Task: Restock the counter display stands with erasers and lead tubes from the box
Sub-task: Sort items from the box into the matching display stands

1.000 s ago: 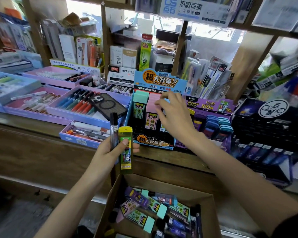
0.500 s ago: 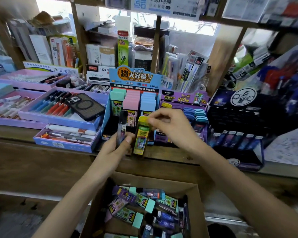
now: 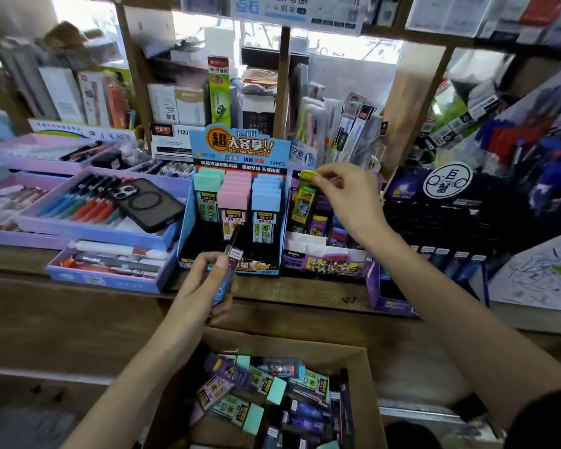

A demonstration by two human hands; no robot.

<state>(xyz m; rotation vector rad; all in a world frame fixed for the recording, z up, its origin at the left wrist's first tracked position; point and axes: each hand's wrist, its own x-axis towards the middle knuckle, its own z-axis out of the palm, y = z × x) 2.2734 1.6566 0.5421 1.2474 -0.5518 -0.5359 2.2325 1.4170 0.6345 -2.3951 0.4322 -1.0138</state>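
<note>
The fingers (image 3: 329,172) of the right hand (image 3: 348,204) pinch the yellow cap of a yellow-and-green lead tube (image 3: 303,204). The tube hangs upright over the back rows of a purple display stand (image 3: 331,265), which already holds a few purple-labelled packs lower down.

The fingers (image 3: 216,265) of the left hand (image 3: 198,291) are curled around a slim dark lead tube with a blue lower half (image 3: 231,258), held tilted in front of a blue display stand (image 3: 237,147). That stand sits just left of the purple one and is filled with three columns of tubes capped in mint, pink and light blue.

Both stands rest on a wooden counter (image 3: 272,298). To their left lie purple trays of pens (image 3: 91,226), one with a dark phone (image 3: 148,202) lying on it.

Below the counter, between the forearms, an open cardboard box (image 3: 368,377) holds a loose heap of more tubes (image 3: 266,393).
</note>
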